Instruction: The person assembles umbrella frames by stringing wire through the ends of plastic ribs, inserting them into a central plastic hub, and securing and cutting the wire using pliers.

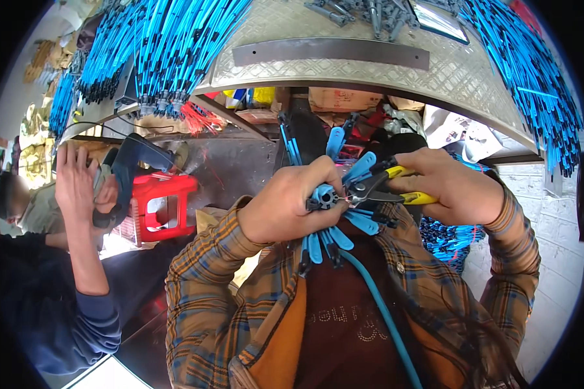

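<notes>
My left hand (282,204) is closed around a blue cylindrical connector (324,193) with a dark slotted end. Several flat blue tabs (363,223) and short blue-and-black leads (291,146) fan out around it. From below the hand a thick blue cable (377,295) runs down across my chest. My right hand (457,187) grips a pair of pliers with yellow handles (419,198). Their jaws (360,193) are right beside the connector's end, near my left thumb; a thin wire seems to lie there. What exactly sits between the jaws is too small to make out.
In front stands a bench with a textured cover (266,68) and a metal strip (331,52). Blue cable bundles hang at its left (169,45) and right (538,91). Grey fittings (383,16) lie at the back. Leftward are a red stool (182,211) and a co-worker's hand (76,185) by a dark tool.
</notes>
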Demonstrator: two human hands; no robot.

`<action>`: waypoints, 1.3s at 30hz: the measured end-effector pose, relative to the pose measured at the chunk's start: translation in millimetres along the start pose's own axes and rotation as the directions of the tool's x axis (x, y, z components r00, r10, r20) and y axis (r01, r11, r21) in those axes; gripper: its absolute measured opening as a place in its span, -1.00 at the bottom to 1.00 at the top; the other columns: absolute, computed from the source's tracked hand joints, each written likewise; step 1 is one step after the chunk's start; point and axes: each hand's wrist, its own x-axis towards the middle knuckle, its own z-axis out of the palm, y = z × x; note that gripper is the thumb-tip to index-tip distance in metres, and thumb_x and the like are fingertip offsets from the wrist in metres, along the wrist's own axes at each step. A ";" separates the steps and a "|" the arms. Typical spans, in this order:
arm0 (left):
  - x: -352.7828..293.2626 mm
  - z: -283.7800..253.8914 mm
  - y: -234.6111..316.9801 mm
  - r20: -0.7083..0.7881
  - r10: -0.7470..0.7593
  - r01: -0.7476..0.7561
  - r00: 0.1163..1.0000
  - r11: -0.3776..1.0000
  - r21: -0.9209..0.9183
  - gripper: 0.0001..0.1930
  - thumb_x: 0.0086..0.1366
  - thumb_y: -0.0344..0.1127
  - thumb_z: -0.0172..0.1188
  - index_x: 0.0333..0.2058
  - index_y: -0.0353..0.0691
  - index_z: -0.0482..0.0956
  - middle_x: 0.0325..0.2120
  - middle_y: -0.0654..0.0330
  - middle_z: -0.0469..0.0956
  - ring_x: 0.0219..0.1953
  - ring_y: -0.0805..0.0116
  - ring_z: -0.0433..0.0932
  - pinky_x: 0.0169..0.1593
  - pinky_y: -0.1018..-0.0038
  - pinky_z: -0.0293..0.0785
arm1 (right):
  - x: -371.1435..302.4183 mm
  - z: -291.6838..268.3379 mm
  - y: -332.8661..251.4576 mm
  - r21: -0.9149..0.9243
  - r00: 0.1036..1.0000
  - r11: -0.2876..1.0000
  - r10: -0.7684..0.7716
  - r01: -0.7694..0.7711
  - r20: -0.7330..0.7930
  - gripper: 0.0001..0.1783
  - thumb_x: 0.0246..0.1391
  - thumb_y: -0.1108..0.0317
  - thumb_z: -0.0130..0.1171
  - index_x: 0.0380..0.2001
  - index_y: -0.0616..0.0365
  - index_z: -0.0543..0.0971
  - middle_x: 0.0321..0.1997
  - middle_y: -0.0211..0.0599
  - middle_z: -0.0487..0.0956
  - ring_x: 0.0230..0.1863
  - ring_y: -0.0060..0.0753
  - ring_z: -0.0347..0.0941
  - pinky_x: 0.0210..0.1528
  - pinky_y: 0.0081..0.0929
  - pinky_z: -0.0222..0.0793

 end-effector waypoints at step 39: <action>-66.1 8.0 27.3 -0.178 0.010 0.025 0.984 0.980 0.195 -0.71 -0.07 -0.41 0.22 -0.40 -0.21 0.28 -0.61 0.09 0.40 -0.52 0.05 0.46 -0.46 0.29 0.34 | 27.8 16.6 -26.3 0.090 0.973 0.975 -0.212 0.204 0.091 -0.47 -0.40 0.51 0.17 -0.16 0.08 0.50 -0.10 -0.15 0.39 -0.10 -0.04 0.28 -0.05 -0.27 0.21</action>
